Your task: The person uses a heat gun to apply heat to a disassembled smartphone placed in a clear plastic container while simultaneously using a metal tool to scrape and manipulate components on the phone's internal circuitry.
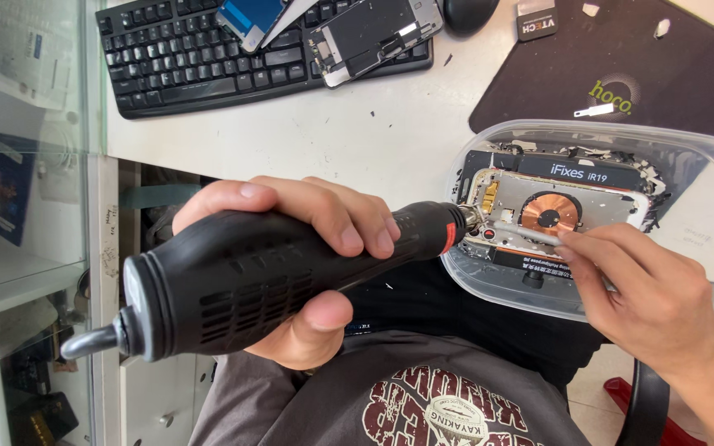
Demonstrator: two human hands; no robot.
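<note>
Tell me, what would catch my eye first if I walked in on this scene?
Most striking is the big black rotary tool across the middle, gripped by the left hand, its tip at an opened phone with a copper coil. The phone sits in a clear plastic tub on the right, where the right hand steadies it with a thin metal tool. At the top lies a black keyboard with phone parts on it.

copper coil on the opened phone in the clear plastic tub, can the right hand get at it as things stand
Probably yes. The right hand holds a thin metal tool just below the round copper coil on the opened phone, and the clear plastic tub is open-topped. Only the black rotary tool crowds the phone's left end.
</note>
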